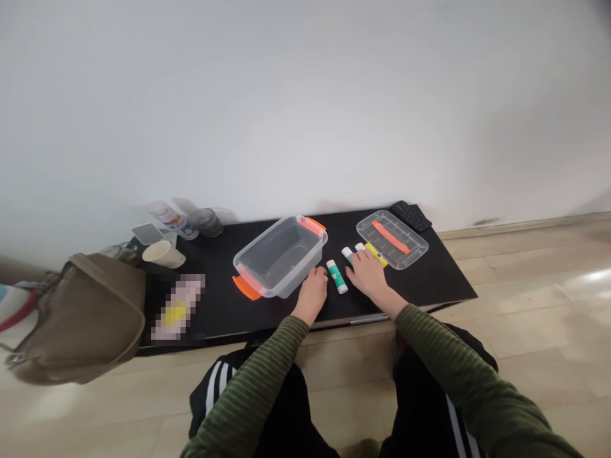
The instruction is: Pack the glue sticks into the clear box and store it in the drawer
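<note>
A clear plastic box (281, 254) with orange clips stands uncovered on the black table. By its near right corner is my left hand (312, 294), fingers curled closed; a small white bit shows at the fingertips, too little to name. To the right of that hand lies a green and white glue stick (337, 277). My right hand (367, 273) rests over more glue sticks, thumb apart from the fingers; a white-capped glue stick (347, 254) and a yellow glue stick (377, 254) stick out from under it. The clear lid (409, 257) with an orange handle lies beyond.
Left of the box are a paper cup (165, 254), a dark grey jar (205, 222) and a white bottle (172, 219). A brown bag (90, 312) covers the table's left end. A black dotted object (411, 215) sits at the far right, by the wall (305, 114).
</note>
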Tool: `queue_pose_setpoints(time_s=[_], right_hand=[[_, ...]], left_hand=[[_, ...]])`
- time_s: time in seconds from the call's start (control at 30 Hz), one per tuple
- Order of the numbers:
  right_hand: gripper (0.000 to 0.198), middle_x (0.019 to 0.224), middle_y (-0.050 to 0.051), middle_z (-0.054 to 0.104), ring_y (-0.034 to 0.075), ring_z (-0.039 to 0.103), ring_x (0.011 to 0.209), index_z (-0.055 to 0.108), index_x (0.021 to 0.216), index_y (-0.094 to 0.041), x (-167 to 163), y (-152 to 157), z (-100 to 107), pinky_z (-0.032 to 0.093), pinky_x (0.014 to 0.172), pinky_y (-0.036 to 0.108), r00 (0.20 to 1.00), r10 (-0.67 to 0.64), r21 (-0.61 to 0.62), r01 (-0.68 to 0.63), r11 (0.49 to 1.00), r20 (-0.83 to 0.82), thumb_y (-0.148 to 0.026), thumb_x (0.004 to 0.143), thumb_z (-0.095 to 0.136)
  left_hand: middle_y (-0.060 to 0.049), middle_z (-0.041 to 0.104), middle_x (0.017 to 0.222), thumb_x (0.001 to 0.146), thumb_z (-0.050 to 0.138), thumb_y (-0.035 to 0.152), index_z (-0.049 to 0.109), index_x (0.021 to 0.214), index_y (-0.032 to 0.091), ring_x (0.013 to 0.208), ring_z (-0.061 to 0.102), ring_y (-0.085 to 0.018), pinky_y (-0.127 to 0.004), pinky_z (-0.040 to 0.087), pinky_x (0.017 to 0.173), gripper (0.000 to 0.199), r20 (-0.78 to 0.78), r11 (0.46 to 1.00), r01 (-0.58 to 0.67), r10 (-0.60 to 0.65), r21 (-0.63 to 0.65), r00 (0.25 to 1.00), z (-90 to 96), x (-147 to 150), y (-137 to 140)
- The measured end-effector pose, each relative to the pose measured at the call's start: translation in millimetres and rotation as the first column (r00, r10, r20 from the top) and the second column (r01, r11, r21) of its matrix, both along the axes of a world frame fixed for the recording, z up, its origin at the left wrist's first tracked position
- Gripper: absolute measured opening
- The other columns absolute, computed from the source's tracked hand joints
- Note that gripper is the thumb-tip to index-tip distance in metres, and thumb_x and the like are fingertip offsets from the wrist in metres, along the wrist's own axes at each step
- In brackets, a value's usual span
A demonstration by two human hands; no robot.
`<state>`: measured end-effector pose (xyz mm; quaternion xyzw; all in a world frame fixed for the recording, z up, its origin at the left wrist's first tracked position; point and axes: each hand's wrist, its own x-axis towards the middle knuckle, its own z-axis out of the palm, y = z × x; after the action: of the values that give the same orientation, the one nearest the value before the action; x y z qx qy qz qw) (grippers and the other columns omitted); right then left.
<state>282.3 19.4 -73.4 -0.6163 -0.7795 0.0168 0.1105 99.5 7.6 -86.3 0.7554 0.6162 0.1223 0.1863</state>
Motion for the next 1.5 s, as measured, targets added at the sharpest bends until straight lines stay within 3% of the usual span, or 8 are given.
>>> queue_pose_setpoints(time_s=[0.13, 0.43, 0.63, 0.73, 0.9, 1.0, 1.23, 1.5], right_hand=[[0.026, 0.114, 0.014, 0.061, 0.027, 0.052, 0.114, 0.061, 0.112, -0.018, -18.4, -13.3, -0.9, 0.047, 0.082, 0.033, 0.992, 0.112, -0.068, -0.115, 0.991, -0.055, -0.035, 0.096, 0.051], [0.033, 0.115, 0.016, 0.06, 0.026, 0.062, 0.102, 0.053, 0.117, -0.013, -33.2, -14.3, -12.9, 0.05, 0.077, 0.033, 1.0, -0.012, -0.278, 0.018, 0.961, 0.026, -0.035, 0.093, 0.057], [0.023, 0.107, 0.014, 0.067, 0.023, 0.066, 0.095, 0.059, 0.106, -0.015, -29.5, -15.3, -8.9, 0.047, 0.073, 0.029, 0.996, -0.057, -0.312, 0.035, 0.95, -0.063, -0.034, 0.096, 0.05], [0.019, 0.097, 0.011, 0.07, 0.02, 0.066, 0.09, 0.061, 0.097, -0.015, -22.2, -17.6, -1.6, 0.044, 0.073, 0.027, 0.975, -0.089, -0.324, 0.019, 0.946, -0.204, -0.032, 0.095, 0.052], [0.017, 0.088, 0.004, 0.071, 0.016, 0.065, 0.078, 0.062, 0.102, -0.017, -6.5, -30.7, 10.9, 0.044, 0.07, 0.025, 0.878, -0.048, -0.293, -0.107, 0.95, -0.476, -0.028, 0.092, 0.056], [0.022, 0.093, 0.004, 0.072, 0.016, 0.066, 0.081, 0.062, 0.109, -0.017, 0.3, -41.3, 13.7, 0.046, 0.074, 0.026, 0.832, 0.003, -0.249, -0.169, 0.954, -0.554, -0.023, 0.088, 0.06], [0.034, 0.113, 0.009, 0.069, 0.022, 0.065, 0.103, 0.062, 0.121, -0.019, 18.1, -49.1, 12.7, 0.049, 0.091, 0.034, 0.858, 0.128, -0.077, -0.19, 0.979, -0.498, -0.021, 0.087, 0.06], [0.039, 0.119, 0.01, 0.066, 0.023, 0.063, 0.109, 0.061, 0.131, -0.024, 34.0, -45.6, 19.9, 0.052, 0.095, 0.037, 0.864, 0.21, 0.052, -0.21, 0.976, -0.457, -0.022, 0.093, 0.052]], left_hand=[[-0.013, 0.059, 0.114, 0.091, 0.047, 0.009, 0.055, 0.112, 0.016, 0.099, 0.063, -0.023, -0.034, 0.046, 0.085, 0.023, 0.051, 1.0, -0.001, 0.0, 0.024, 0.999, 3.1, -2.7, -1.0], [-0.014, 0.056, 0.118, 0.092, 0.046, 0.013, 0.057, 0.117, 0.016, 0.096, 0.064, -0.023, -0.035, 0.049, 0.084, 0.028, 0.096, 0.997, -0.011, 0.004, 0.073, 0.995, 4.7, -8.6, -8.7], [-0.01, 0.063, 0.109, 0.084, 0.052, 0.007, 0.062, 0.103, 0.018, 0.097, 0.065, -0.023, -0.037, 0.051, 0.089, 0.024, 0.365, 0.998, -0.045, 0.023, 0.052, 0.931, 1.0, -15.0, -4.2], [-0.007, 0.066, 0.095, 0.085, 0.056, 0.014, 0.06, 0.106, 0.018, 0.075, 0.067, -0.018, -0.033, 0.054, 0.071, 0.021, 0.638, 0.979, -0.116, 0.197, -0.167, 0.745, -2.8, -13.7, 1.7], [-0.005, 0.066, 0.089, 0.086, 0.064, 0.04, 0.059, 0.102, 0.015, 0.066, 0.067, -0.013, -0.027, 0.053, 0.064, 0.03, 0.867, 0.902, -0.094, 0.432, -0.422, 0.25, -4.2, -7.2, 4.9], [-0.005, 0.068, 0.087, 0.084, 0.066, 0.048, 0.061, 0.103, 0.014, 0.07, 0.067, -0.013, -0.025, 0.053, 0.066, 0.039, 0.879, 0.886, -0.018, 0.463, -0.464, 0.114, -0.4, -6.0, -0.1], [-0.005, 0.07, 0.085, 0.08, 0.071, 0.053, 0.066, 0.115, 0.013, 0.077, 0.067, -0.014, -0.026, 0.055, 0.071, 0.053, 0.903, 0.91, 0.044, 0.403, -0.413, 0.147, 8.3, -7.7, -5.7], [-0.007, 0.069, 0.097, 0.078, 0.073, 0.053, 0.07, 0.118, 0.014, 0.079, 0.065, -0.014, -0.031, 0.057, 0.079, 0.056, 0.91, 0.92, 0.078, 0.364, -0.385, 0.197, 5.2, 4.4, -2.6]])
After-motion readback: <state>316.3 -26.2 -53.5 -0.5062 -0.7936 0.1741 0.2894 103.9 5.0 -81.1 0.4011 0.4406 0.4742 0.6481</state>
